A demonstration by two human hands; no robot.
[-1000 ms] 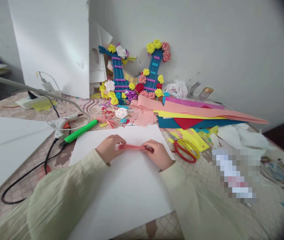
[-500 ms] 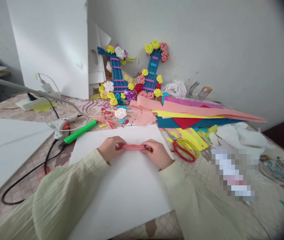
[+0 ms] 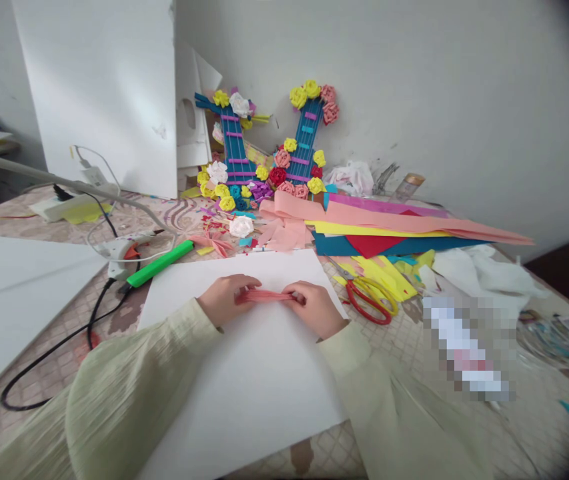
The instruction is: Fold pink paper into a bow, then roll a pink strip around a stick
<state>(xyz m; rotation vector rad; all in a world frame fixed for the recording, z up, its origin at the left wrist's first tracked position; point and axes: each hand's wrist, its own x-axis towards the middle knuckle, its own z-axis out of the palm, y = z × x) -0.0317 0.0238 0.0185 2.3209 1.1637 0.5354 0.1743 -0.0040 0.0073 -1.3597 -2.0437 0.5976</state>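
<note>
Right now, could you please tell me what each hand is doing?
Left hand: closed on one end of the pink paper strip.
Right hand: closed on the other end of it.

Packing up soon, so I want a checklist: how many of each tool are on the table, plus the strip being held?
Scissors: 1
Glue gun: 1
Green marker-like tool: 1
Pink paper strip, between left hand and right hand: 1
Total: 4

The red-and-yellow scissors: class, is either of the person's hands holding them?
No: the red-and-yellow scissors lie on the patterned table, while the left hand and right hand pinch a pink paper strip.
</note>
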